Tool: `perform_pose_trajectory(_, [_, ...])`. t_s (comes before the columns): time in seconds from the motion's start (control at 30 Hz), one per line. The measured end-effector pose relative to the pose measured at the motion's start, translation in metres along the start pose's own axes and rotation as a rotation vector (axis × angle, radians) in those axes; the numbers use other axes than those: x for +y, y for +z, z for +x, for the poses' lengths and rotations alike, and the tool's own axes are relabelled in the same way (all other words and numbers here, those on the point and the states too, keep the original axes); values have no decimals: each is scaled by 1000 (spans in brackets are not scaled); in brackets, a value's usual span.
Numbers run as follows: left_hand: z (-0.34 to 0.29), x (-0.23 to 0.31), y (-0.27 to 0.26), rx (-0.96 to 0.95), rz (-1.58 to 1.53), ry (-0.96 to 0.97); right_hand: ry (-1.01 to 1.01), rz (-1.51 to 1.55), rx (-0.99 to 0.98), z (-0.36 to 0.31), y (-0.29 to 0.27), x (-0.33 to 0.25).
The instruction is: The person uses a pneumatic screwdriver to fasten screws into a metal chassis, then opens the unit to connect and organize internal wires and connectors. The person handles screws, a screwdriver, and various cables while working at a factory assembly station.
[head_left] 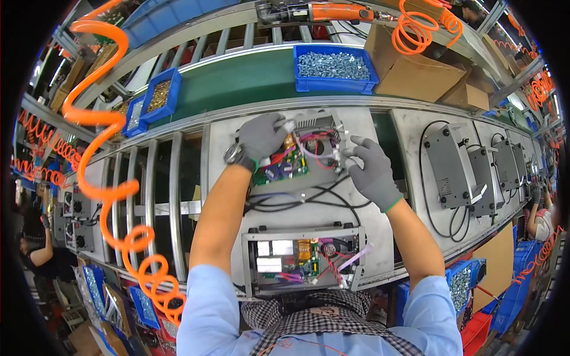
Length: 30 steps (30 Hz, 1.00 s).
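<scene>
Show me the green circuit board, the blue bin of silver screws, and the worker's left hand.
green circuit board (pixel 284 169): head view, on its bare green face.
blue bin of silver screws (pixel 332 85): head view, on its front wall.
left hand (pixel 261 136): head view, on the back of the grey glove.

We see a grey conveyor pallet (pixel 380 237) carrying two open electronics chassis: one at twelve o'clock (pixel 303 151), one at six o'clock (pixel 303 258).
</scene>
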State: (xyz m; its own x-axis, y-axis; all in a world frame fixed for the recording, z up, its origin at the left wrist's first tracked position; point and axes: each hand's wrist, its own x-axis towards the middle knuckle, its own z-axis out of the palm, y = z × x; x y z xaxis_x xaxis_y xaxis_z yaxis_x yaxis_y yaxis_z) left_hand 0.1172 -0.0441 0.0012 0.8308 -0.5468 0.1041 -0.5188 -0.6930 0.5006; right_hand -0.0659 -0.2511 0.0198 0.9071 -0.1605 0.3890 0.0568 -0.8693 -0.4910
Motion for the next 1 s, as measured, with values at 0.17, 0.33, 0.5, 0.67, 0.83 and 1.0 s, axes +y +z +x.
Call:
perform_pose_trajectory(0.17, [-37,-3,1,-8,-122,-35,26,-221,-440,29,23,1])
perform_pose_trajectory(0.33, [-56,-5,1,61,-152,38,-54,-466,-512,46,36,-26])
perform_pose_trajectory(0.5, [-64,3,-2,220,-248,254,-210,-213,-162,33,60,-25])
perform_pose_trajectory(0.67, [-79,44,-9,-21,-80,597,329,629,95,15,86,8])
perform_pose_trajectory(0.83, [-121,40,22,-60,331,485,467,879,59,1,89,31])
perform_pose_trajectory(1.0, [-128,41,-1,-149,478,265,154,287,-97,4,63,1])
